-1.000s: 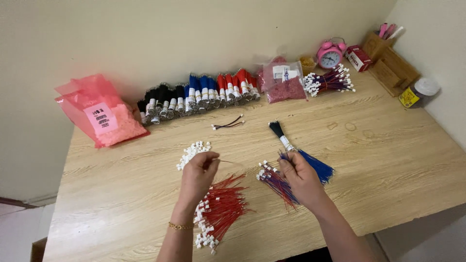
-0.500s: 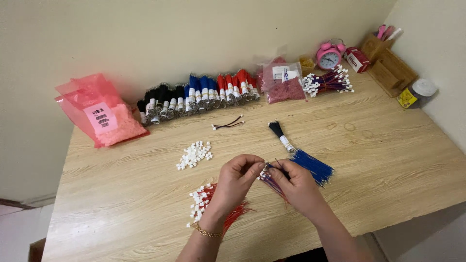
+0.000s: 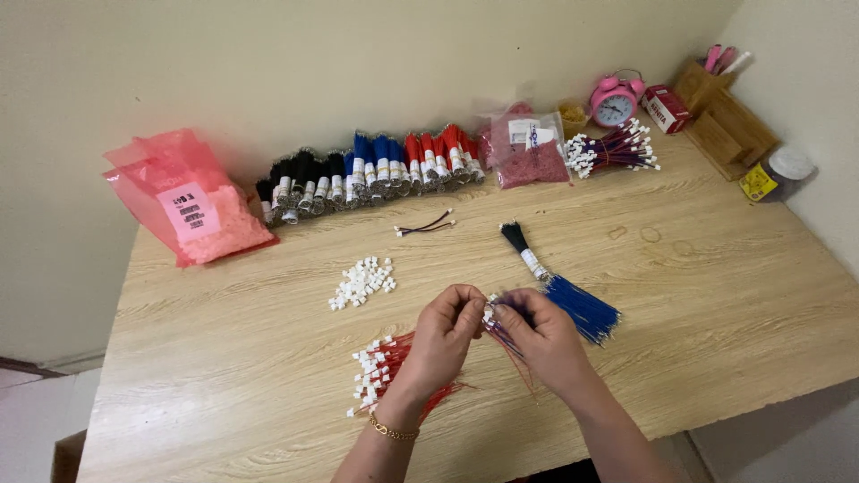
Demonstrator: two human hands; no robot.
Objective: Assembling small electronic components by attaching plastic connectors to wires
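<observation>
Fingers (image 3: 467, 315) of the left hand (image 3: 445, 338) are pressing together on the white plug ends of a thin wire bundle (image 3: 497, 329), and the fingers of the right hand (image 3: 543, 340) are pinching the same bundle from the other side. Both hands are meeting above the front middle of the table (image 3: 716, 304), and the bundle is staying between them, off the wood. It is looking like a few red and dark wires with small white plugs at the top; the loose ends are hanging down under the right hand.

Under the left wrist, red wires (image 3: 394, 371) with white plugs are lying in a fan. Near them, further back, a small heap of white plugs (image 3: 362, 282) is sitting. Just beside the right hand, a blue tassel of wires (image 3: 573, 300) with a black top and a white band is lying slanted. One short dark wire pair (image 3: 427, 225) is lying alone behind it.

As for containers, a pink bag (image 3: 183, 201) at the back left is holding pale pink small parts. A clear bag (image 3: 526, 148) at the back is holding reddish parts. A wooden holder (image 3: 716, 85) in the far right corner is holding pink pens. Along the wall, a row of bundles (image 3: 376, 174) in black, blue and red is lying, and a pink clock (image 3: 614, 100) is standing near more wires with plugs (image 3: 613, 150).
</observation>
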